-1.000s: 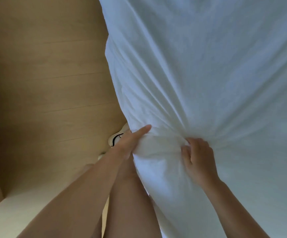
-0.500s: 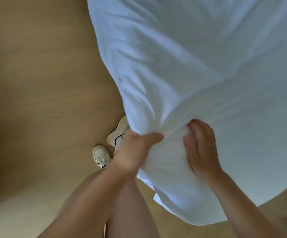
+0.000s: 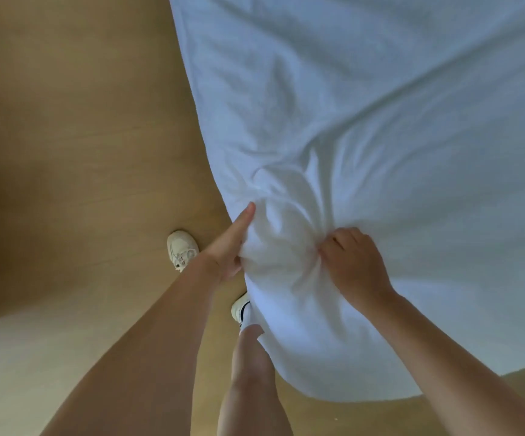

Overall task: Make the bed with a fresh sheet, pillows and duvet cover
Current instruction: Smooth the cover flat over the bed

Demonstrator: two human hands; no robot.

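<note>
2 hands gather a bunch of the white bedding [image 3: 364, 121] near its lower left edge. The left hand [image 3: 229, 247] clasps the bunch from the left, 1 digit lying straight along the cloth and the other fingers tucked behind the fold. The right hand [image 3: 353, 262] has its fingers curled into the creases, clutching the bunch's right side. The bedding hangs above the wooden floor [image 3: 66, 152], filling the right of the view. 2 white sneakers [image 3: 182, 248] stand below, 1 half hidden by the cloth.

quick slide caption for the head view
Left hand and right hand grip a bunched white fabric above a wooden floor.
</note>
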